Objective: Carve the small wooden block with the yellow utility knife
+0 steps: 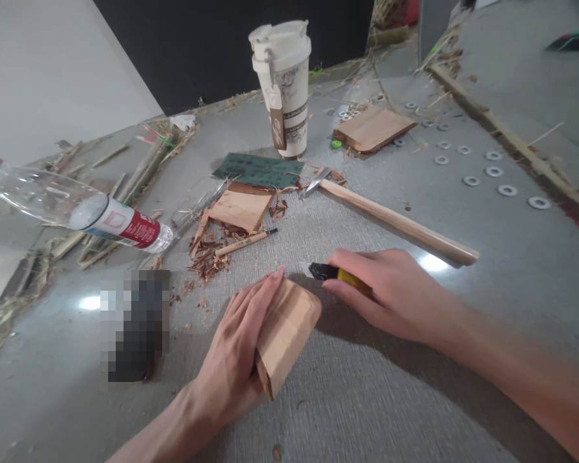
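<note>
My left hand (238, 341) is closed around a pale wooden block (289, 331) with bevelled edges, held tilted just over the grey tabletop. To its right, my right hand (381, 286) grips a yellow and black utility knife (350, 280). The knife's dark tip points left at the block and stays apart from it; its blade is hard to make out. Beyond the hands lie a pencil-like wooden stick (246, 243) with a dark tip, a wood piece (241, 210) among brown shavings (207, 260), and a wooden-handled carving knife (395, 222).
A white lidded cup (284, 90) stands at the back, behind green sandpaper (258, 170). Another wood piece (374, 128) lies right of it, near several metal washers (506, 190). A plastic bottle (125, 222) is at left, above a blurred-out dark object (137, 328). Straw and sticks (139, 177) litter the edges.
</note>
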The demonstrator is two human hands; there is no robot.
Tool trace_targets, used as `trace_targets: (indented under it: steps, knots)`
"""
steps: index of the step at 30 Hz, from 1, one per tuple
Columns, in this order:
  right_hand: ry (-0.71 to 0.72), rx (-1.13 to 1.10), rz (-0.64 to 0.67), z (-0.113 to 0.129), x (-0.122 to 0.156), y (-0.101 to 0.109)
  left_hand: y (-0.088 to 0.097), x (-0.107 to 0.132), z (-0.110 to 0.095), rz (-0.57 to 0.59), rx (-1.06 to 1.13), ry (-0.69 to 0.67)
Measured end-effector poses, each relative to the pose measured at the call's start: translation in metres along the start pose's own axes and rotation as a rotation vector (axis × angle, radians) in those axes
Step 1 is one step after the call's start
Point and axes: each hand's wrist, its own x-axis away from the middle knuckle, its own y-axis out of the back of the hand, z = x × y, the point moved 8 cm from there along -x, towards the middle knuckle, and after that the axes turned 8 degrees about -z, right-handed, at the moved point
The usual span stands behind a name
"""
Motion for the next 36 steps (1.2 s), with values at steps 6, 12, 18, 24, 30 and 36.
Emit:
trace_targets:
  steps: [6, 12, 18, 24, 30, 36]
  knots:
    - [0.017, -0.02, -0.006, 0.002, 0.001, 0.0, 0.008, -0.001, 0.005, -0.051, 0.027, 0.038]
    - [0.025, -0.049, -0.008, 0.004, 0.002, 0.0, 0.012, 0.004, 0.005, -0.129, 0.079, 0.045]
    - [0.039, -0.058, -0.02, 0.005, 0.002, 0.0, 0.024, 0.009, 0.001, -0.296, 0.14, 0.038]
    - [0.022, -0.06, 0.006, 0.004, 0.002, -0.001, 0.039, 0.006, 0.0, -0.439, 0.122, 0.071]
    - [0.036, -0.063, 0.007, 0.005, 0.003, -0.001, 0.048, 0.007, 0.003, -0.536, 0.054, 0.108]
    - [0.044, -0.107, 0.019, 0.005, 0.003, -0.002, 0.049, 0.005, 0.002, -0.564, 0.231, 0.02]
